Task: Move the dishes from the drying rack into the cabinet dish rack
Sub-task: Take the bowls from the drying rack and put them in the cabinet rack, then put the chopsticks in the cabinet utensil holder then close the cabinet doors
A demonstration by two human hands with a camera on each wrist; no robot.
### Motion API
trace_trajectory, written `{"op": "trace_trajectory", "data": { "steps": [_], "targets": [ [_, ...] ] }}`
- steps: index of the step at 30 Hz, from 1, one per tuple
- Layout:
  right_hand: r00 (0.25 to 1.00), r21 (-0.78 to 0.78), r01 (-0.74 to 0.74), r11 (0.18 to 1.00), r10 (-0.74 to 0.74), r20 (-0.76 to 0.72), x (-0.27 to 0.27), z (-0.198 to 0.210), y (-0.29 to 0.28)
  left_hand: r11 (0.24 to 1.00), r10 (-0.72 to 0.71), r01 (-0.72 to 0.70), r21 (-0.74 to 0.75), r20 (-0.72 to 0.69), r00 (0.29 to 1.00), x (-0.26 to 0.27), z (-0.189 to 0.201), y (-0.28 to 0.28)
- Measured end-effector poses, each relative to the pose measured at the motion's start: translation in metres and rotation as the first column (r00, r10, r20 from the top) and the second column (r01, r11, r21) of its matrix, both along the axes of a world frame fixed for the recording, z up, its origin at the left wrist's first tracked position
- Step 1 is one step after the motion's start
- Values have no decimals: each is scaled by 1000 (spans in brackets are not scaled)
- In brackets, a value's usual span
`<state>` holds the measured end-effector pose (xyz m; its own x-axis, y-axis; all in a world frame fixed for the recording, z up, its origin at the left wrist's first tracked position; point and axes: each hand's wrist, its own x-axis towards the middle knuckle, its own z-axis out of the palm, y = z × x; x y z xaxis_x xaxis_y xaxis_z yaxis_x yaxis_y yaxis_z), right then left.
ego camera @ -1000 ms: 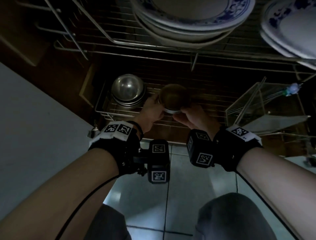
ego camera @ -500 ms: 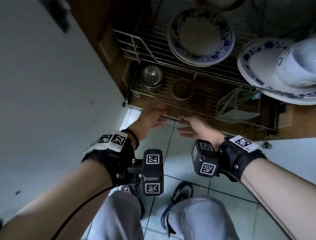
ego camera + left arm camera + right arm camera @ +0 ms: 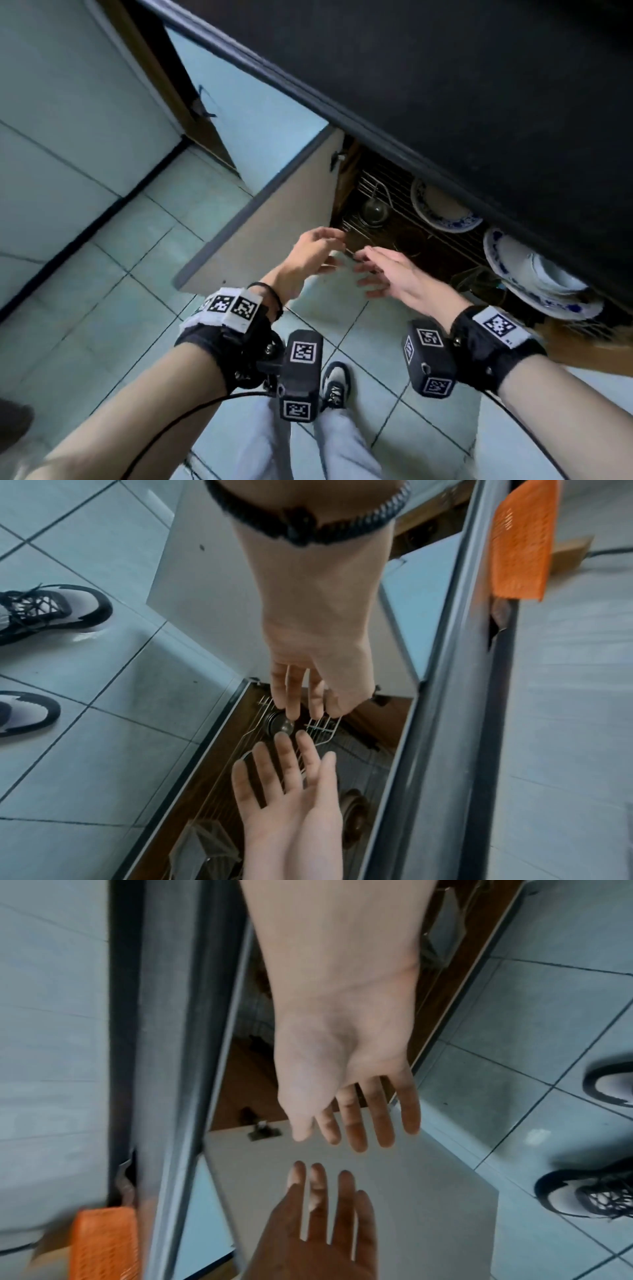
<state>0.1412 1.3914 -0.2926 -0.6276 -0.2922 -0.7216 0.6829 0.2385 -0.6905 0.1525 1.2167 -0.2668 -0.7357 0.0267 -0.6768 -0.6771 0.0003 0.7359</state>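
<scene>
Both hands are empty with relaxed, spread fingers, just outside the open cabinet. My left hand (image 3: 320,248) and right hand (image 3: 375,270) almost meet fingertip to fingertip in front of the wire dish rack (image 3: 383,185). On the lower rack sit stacked steel bowls (image 3: 375,212) and, to their right, a brown bowl (image 3: 409,240). Blue-and-white plates (image 3: 442,209) lie on the upper tier, with a second stack (image 3: 537,284) further right. In the left wrist view my left hand's fingers (image 3: 291,696) hover over the steel bowls (image 3: 279,725).
The cabinet door (image 3: 270,222) stands open on the left. A dark countertop edge (image 3: 376,113) overhangs the rack. An orange basket (image 3: 520,539) sits on the counter. My shoes (image 3: 335,383) stand on the tiled floor below.
Both hands have let go of the brown bowl, now on the lower rack, and drawn back out of the cabinet. My head has risen, so the rack looks smaller and farther.
</scene>
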Motion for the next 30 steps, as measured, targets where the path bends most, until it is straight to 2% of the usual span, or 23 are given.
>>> {"op": "trace_trajectory", "data": {
  "steps": [5,10,14,19,22,26,30],
  "targets": [
    [978,-35,-189,981,184,-97,-26,95,-58,998,56,-51,43,-105,993,16,83,-60],
    [893,-4,-380,925,366,-261,-46,171,-155,960,279,-279,33,-219,935,43,148,-150],
    [803,11,-506,863,475,-360,-47,215,-263,902,406,-430,-23,-293,866,75,189,-236],
    [716,-9,-595,804,524,-461,-32,262,-422,782,559,-621,-54,-381,736,111,234,-356],
    [629,10,-675,738,582,-516,-21,290,-509,699,618,-712,-65,-445,648,130,264,-428],
    [529,18,-758,652,630,-568,-10,317,-602,589,658,-804,-86,-527,538,151,295,-512],
    [493,5,-794,608,647,-582,-6,325,-682,448,733,-893,-41,-555,393,163,306,-586]
  ]
}}
